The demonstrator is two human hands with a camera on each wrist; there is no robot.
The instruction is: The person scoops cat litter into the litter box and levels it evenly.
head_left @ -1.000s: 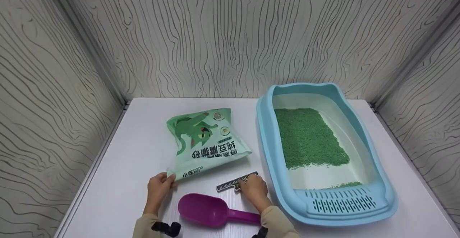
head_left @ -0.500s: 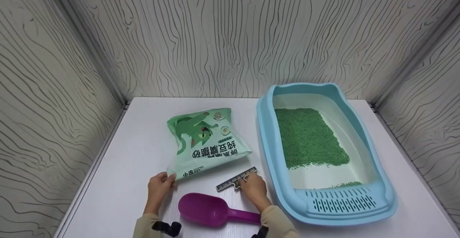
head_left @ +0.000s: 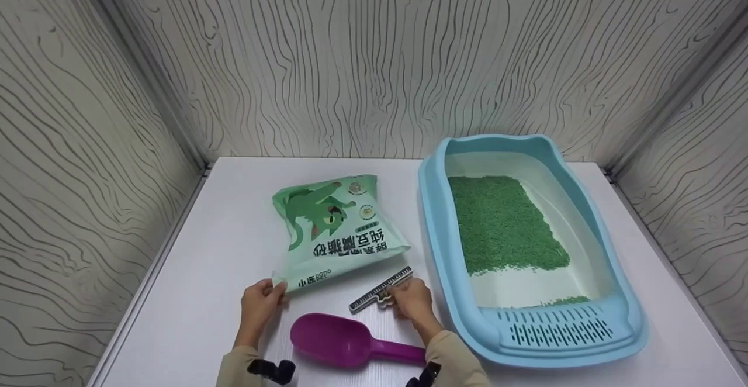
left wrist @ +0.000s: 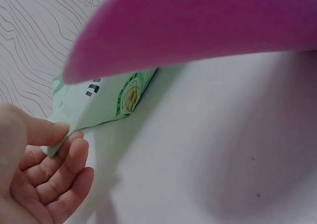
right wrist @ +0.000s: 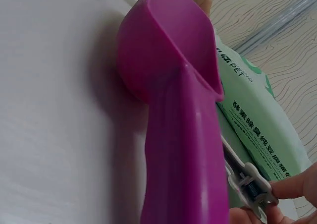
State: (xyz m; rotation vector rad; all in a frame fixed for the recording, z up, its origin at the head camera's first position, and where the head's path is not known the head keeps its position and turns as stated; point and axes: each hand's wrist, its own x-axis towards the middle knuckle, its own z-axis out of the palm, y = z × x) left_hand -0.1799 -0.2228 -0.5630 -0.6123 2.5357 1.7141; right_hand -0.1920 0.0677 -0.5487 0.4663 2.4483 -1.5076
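My left hand pinches the near left corner of a pale green cat litter bag printed with a green cat. The left wrist view shows thumb and fingers gripping that corner of the bag. To the right, my right hand pinches the handle of a long spring clip with a piano-key pattern, just in front of the bag's near edge. Its metal spring shows on the clip in the right wrist view. The bag lies flat, and the clip is apart from it.
A purple scoop lies in front, its handle reaching towards the right sleeve. On the right stands a blue litter box with green litter pellets inside. Patterned panels enclose the white table at the back and sides.
The clip has turned to a steeper slant, its far end moving up and slightly left with my right hand. My left hand keeps its pinch on the bag corner.
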